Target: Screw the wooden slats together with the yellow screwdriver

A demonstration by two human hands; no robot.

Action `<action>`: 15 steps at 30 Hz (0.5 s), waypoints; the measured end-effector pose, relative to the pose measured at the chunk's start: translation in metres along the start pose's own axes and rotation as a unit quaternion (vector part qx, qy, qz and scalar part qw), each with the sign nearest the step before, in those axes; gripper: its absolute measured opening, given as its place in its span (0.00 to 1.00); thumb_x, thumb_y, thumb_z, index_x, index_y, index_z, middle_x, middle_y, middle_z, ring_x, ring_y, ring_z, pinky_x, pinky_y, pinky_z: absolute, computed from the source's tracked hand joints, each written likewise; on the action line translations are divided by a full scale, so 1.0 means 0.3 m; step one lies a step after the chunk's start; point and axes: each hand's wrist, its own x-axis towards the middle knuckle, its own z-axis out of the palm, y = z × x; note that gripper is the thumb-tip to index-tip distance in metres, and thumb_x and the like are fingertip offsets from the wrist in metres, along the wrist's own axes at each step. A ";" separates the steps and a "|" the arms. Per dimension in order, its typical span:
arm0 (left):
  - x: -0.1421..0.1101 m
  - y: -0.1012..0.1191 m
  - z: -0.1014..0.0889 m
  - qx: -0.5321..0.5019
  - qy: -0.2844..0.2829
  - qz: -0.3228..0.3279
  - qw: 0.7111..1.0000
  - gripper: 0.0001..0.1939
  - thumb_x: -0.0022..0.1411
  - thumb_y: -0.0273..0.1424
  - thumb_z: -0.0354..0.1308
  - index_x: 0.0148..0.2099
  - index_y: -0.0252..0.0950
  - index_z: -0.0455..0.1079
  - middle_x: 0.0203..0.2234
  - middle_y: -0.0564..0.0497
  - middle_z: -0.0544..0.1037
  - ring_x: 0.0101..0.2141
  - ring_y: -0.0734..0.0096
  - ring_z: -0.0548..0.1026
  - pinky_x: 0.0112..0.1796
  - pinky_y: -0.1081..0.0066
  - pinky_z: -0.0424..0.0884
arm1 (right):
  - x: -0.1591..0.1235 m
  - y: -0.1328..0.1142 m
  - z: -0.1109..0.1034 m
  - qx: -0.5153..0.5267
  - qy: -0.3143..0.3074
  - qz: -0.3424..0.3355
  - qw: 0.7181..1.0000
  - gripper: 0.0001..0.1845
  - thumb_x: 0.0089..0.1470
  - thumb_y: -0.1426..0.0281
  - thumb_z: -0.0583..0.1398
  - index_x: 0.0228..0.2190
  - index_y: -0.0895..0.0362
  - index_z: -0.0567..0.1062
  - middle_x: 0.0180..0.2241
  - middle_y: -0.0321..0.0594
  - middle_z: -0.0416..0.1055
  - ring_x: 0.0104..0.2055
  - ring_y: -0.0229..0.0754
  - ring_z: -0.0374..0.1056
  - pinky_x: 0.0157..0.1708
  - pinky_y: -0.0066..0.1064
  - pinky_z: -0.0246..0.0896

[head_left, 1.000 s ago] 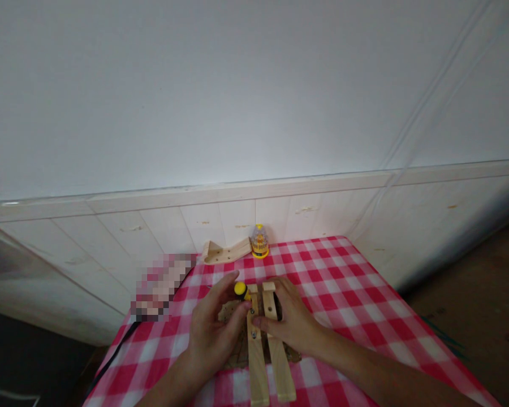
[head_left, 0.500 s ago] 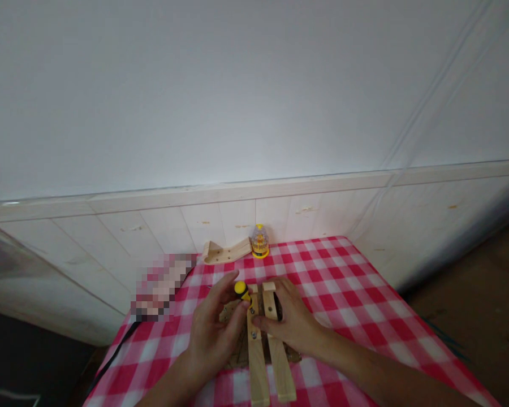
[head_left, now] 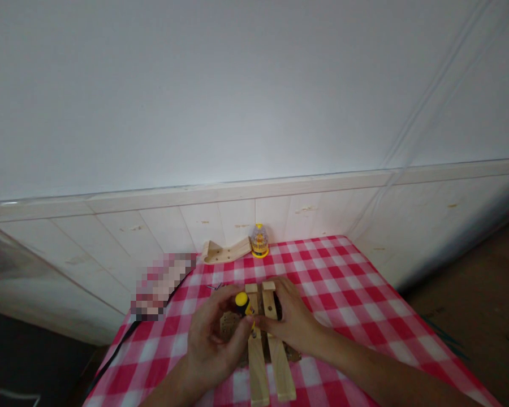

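My left hand (head_left: 212, 336) is closed around a short yellow-and-black screwdriver (head_left: 242, 301), its thumb on the near side. The screwdriver leans over the left wooden strip (head_left: 258, 370), by a screw in that strip. My right hand (head_left: 296, 319) grips the upper part of the right wooden strip (head_left: 281, 367), with its thumb reaching across to the left strip. Both strips lie side by side, each with a small block at its far end. Beneath them is a brown, patterned piece (head_left: 229, 323), mostly covered by my hands and the strips.
At the back stands a clear, yellow-based container (head_left: 260, 243). Beside it lies a bent wooden piece with holes (head_left: 227, 252). Small thin metal pieces (head_left: 216, 287) lie beyond my left hand. A blurred-out pink item (head_left: 163, 288) with a black strap is at left, on a checked tablecloth (head_left: 343, 294).
The screwdriver has shifted slightly toward me along the left strip, and my left fingers have curled in closer around it. My right hand has hardly moved.
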 end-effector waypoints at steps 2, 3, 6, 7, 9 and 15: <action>0.002 -0.001 0.002 0.001 0.001 0.006 1.000 0.15 0.65 0.29 0.68 0.54 0.39 0.75 0.37 0.48 0.85 0.34 0.66 0.86 0.36 0.72 0.84 | 0.000 0.000 0.000 0.001 -0.004 -0.002 1.000 0.25 0.51 0.64 0.77 0.46 0.54 0.76 0.48 0.44 0.75 0.52 0.55 0.70 0.54 0.48 0.65; 0.003 -0.002 0.003 0.003 0.001 0.005 1.000 0.16 0.65 0.28 0.67 0.54 0.39 0.75 0.37 0.48 0.85 0.34 0.66 0.86 0.36 0.73 0.84 | 0.000 -0.001 0.000 0.001 -0.004 -0.002 1.000 0.25 0.51 0.64 0.77 0.46 0.54 0.76 0.48 0.44 0.75 0.52 0.55 0.70 0.54 0.48 0.65; 0.007 -0.004 0.004 0.000 -0.007 0.005 1.000 0.17 0.65 0.26 0.67 0.55 0.40 0.74 0.38 0.48 0.85 0.35 0.66 0.86 0.36 0.74 0.84 | 0.000 -0.002 0.001 -0.001 -0.003 -0.001 1.000 0.24 0.51 0.65 0.77 0.46 0.54 0.76 0.47 0.43 0.75 0.52 0.55 0.69 0.53 0.48 0.65; 0.008 -0.003 0.004 -0.002 -0.010 0.005 1.000 0.17 0.64 0.26 0.66 0.55 0.40 0.74 0.38 0.48 0.85 0.35 0.66 0.86 0.37 0.74 0.84 | 0.000 -0.002 0.001 -0.002 -0.003 -0.001 1.000 0.24 0.51 0.65 0.77 0.45 0.54 0.76 0.47 0.43 0.75 0.51 0.55 0.69 0.53 0.47 0.65; 0.009 -0.001 0.004 -0.005 -0.012 0.007 1.000 0.18 0.64 0.25 0.66 0.55 0.41 0.74 0.37 0.49 0.85 0.34 0.68 0.86 0.36 0.75 0.83 | -0.001 -0.002 0.002 -0.003 -0.004 0.001 1.000 0.24 0.51 0.66 0.77 0.45 0.54 0.75 0.47 0.43 0.75 0.52 0.54 0.69 0.53 0.47 0.65; 0.009 -0.001 0.002 0.007 -0.009 0.007 1.000 0.19 0.63 0.23 0.66 0.55 0.42 0.74 0.37 0.51 0.84 0.34 0.69 0.86 0.37 0.75 0.83 | -0.002 0.006 0.008 -0.002 -0.003 0.000 1.000 0.24 0.51 0.64 0.78 0.45 0.54 0.75 0.47 0.44 0.75 0.51 0.55 0.69 0.52 0.46 0.65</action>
